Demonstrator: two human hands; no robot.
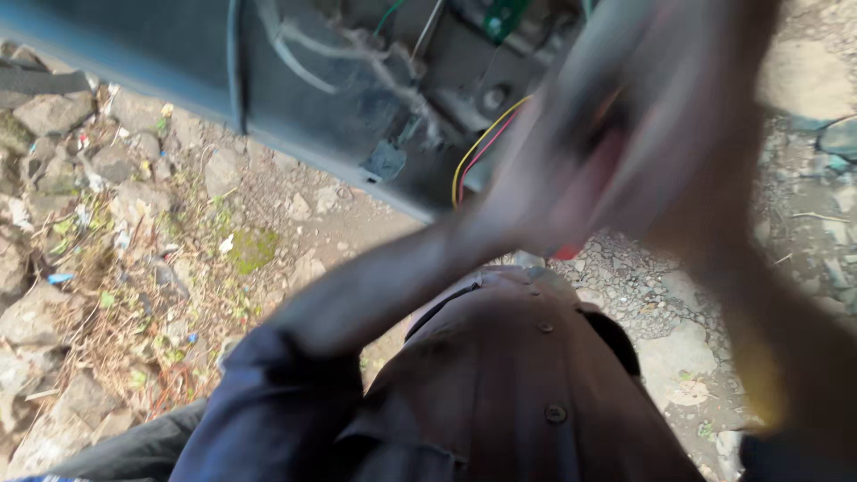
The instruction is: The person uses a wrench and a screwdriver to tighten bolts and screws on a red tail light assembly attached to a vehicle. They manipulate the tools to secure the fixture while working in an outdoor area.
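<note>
Both my hands are raised close to the camera and heavily blurred by motion. My left hand (536,201) reaches up from the lower left on a bare forearm with a dark blue sleeve. My right hand (705,134) comes in from the lower right. Between them is a smeared dark and red object (596,134); its shape and who grips it cannot be made out. Just behind the hands hangs a grey metal housing (312,89) with yellow and red wires (478,147) running toward the hands.
Inside the housing are pale cables (357,45) and a green circuit board (504,16). Below lie rough stones (54,112), dry grass, litter and a mossy patch (250,250). My dark buttoned shirt (518,384) fills the lower middle.
</note>
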